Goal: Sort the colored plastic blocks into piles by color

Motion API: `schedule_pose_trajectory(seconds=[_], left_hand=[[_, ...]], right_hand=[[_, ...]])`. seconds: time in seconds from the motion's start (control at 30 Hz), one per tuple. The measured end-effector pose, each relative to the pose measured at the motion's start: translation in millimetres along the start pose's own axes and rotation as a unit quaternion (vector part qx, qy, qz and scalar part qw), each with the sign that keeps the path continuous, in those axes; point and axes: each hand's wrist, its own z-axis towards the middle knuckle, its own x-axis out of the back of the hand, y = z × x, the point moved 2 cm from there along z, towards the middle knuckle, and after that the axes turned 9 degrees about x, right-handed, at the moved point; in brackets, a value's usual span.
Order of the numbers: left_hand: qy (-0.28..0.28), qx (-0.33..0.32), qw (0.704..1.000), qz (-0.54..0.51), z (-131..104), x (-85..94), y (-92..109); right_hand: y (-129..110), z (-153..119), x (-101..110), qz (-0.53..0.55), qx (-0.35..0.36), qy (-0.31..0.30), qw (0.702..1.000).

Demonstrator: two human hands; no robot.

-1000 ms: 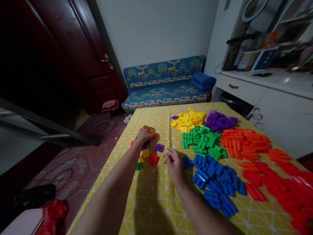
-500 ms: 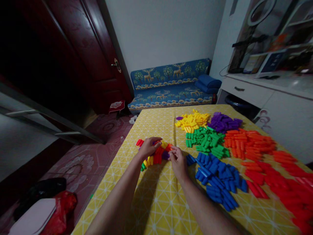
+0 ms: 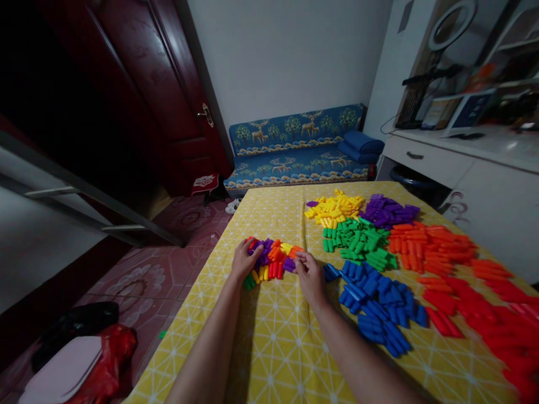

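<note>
A mixed cluster of coloured plastic pieces (image 3: 275,259), in red, purple, orange, yellow and green, lies on the yellow patterned tablecloth (image 3: 269,336). My left hand (image 3: 245,259) rests on the cluster's left end, fingers apart over red and purple pieces; no piece is clearly gripped. At the right end my right hand (image 3: 308,271) has its thumb and fingers pinched together beside orange and purple pieces. Whatever is between those fingertips is too small to make out. Just right of that hand lies a pile of blue pieces (image 3: 374,303).
Beyond the blue pile are heaps of green (image 3: 357,240), yellow (image 3: 334,207), purple (image 3: 388,211), orange (image 3: 429,245) and red pieces (image 3: 497,325). A blue sofa (image 3: 295,157) stands behind the table, a white cabinet (image 3: 484,191) at the right.
My left hand has moved left along the cluster, uncovering purple and orange pieces in the middle. My right hand stays at the right end. The camera view has shifted slightly.
</note>
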Motion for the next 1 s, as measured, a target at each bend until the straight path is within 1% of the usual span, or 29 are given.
schedule_pose_trajectory(seconds=[0.1,0.2,0.3,0.4,0.47,0.5,0.6,0.73,0.8,0.9,1.0], left_hand=[[-0.025,-0.013,0.998,-0.047,-7.1,-12.8,4.8],[-0.024,-0.011,0.996,-0.087,-16.5,-19.3,7.9],[-0.011,0.012,0.992,-0.125,-24.6,-21.7,13.0],[-0.01,0.051,0.976,-0.212,-32.6,-22.9,22.4],[-0.001,0.059,0.966,-0.253,-38.8,-22.6,29.7],[0.005,0.055,0.965,-0.258,-42.3,-22.1,33.3],[0.014,0.05,0.966,-0.253,-54.6,-21.4,42.3],[0.0,0.037,0.972,-0.231,-71.1,-23.4,52.7],[-0.015,0.008,0.98,-0.196,-77.0,-25.4,57.6],[-0.034,-0.063,0.992,-0.108,-82.4,-28.3,63.7],[-0.034,-0.116,0.992,-0.04,-84.8,-30.5,67.1]], right_hand=[[0.7,0.4,-0.1,-0.015,0.008,0.003,1.0],[1.7,0.8,-0.4,-0.025,0.017,-0.001,1.0],[0.3,0.9,-1.1,-0.023,0.023,-0.022,0.999],[-4.2,0.3,-1.7,-0.019,0.012,-0.033,0.999],[-8.6,-0.4,-2.1,-0.01,0.004,-0.035,0.999],[-11.1,-0.7,-2.1,-0.003,0.004,-0.033,0.999],[-18.3,-1.7,-1.7,0.01,0.012,-0.031,0.999],[-23.9,-3.5,-1.9,0.015,0.025,-0.066,0.997],[-24.9,-4.2,-2.1,0.03,0.038,-0.074,0.996],[-24.6,-4.8,-2.0,0.047,0.051,-0.078,0.995],[-23.3,-5.1,-1.3,0.044,0.041,-0.071,0.996]])
